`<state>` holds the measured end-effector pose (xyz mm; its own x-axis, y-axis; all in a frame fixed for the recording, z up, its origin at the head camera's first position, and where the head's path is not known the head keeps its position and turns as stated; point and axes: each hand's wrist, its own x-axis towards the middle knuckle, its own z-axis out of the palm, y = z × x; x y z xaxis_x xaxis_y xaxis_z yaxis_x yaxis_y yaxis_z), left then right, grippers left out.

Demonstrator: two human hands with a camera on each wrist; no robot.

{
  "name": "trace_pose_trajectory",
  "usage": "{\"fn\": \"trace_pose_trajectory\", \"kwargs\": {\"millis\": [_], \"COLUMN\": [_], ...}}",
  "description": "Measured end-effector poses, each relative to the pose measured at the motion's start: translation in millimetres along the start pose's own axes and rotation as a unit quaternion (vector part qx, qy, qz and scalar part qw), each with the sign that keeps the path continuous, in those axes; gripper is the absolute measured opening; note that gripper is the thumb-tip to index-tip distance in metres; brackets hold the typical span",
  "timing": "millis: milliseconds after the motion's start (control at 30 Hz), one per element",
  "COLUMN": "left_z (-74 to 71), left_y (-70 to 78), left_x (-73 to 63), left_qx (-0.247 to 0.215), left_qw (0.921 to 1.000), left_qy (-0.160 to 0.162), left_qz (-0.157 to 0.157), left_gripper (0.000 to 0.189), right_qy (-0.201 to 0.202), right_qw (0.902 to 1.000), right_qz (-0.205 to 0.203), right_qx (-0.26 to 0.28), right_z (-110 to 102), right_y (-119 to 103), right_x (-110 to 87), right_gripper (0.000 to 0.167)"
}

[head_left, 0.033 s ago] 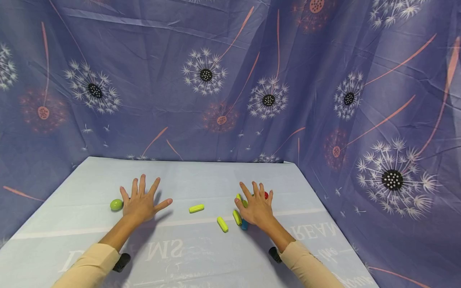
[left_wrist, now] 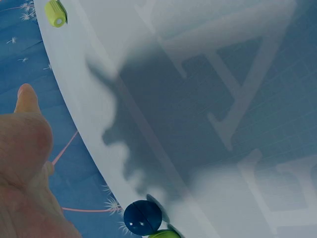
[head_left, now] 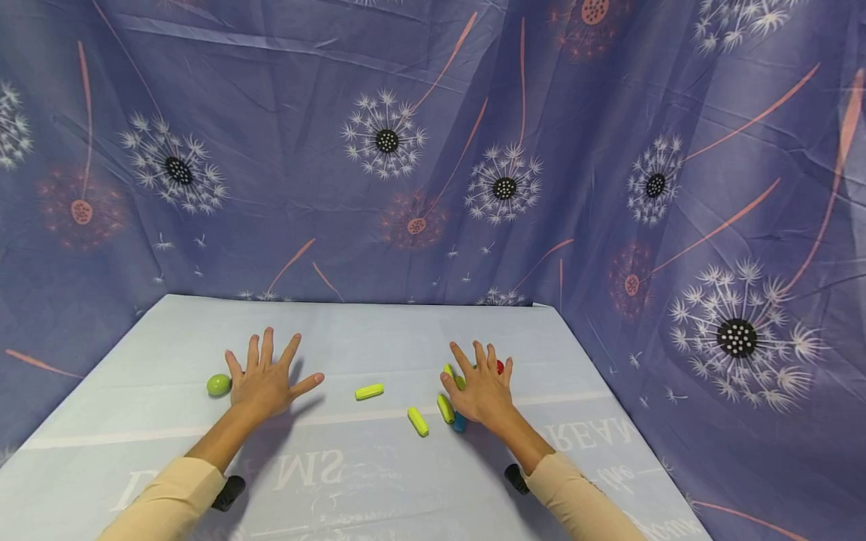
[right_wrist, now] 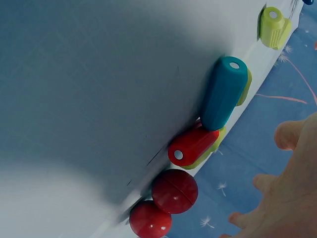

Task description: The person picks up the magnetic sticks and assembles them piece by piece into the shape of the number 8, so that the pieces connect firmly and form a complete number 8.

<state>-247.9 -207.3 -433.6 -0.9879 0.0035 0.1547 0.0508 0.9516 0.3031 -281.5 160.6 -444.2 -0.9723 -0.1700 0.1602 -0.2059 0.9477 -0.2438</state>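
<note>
My left hand is held above the table with its fingers spread, holding nothing. A green ball lies to its left; the left wrist view also shows a dark blue ball touching the green one. Fingers apart and grasping nothing, my right hand hovers over a cluster and partly hides it. That cluster has a blue ridged cylinder, a red cylinder, two red balls and yellow-green cylinders. Between the hands lie two more yellow-green cylinders, one farther left and one nearer.
A pale printed cloth covers the table. Purple dandelion-patterned curtains stand behind the table and along its sides. Black wrist-worn devices show beneath both cuffs.
</note>
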Motion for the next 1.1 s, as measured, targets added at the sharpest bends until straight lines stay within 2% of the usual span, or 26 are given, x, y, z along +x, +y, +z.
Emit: {"fn": "trace_pose_trajectory", "kwargs": {"millis": [667, 900, 1100], "left_z": [1.1, -0.9, 6.8], "left_y": [2.2, 13.0, 21.4], "left_x": [2.7, 3.5, 5.6], "left_qx": [0.002, -0.020, -0.050], "left_qw": [1.0000, 0.9992, 0.9964], "left_qy": [0.006, 0.025, 0.050], "left_qz": [0.003, 0.023, 0.047], "left_gripper": [0.095, 0.094, 0.087], "right_qy": [0.002, 0.013, 0.026], "right_qw": [1.0000, 0.9999, 0.9994], "right_qz": [-0.002, -0.004, -0.006], "right_qx": [-0.001, 0.005, 0.021], "right_z": [-1.0, -2.6, -2.0], "right_y": [0.0, 3.1, 11.5], "right_x": [3.2, 4.4, 5.3], "right_gripper": [0.066, 0.069, 0.070]}}
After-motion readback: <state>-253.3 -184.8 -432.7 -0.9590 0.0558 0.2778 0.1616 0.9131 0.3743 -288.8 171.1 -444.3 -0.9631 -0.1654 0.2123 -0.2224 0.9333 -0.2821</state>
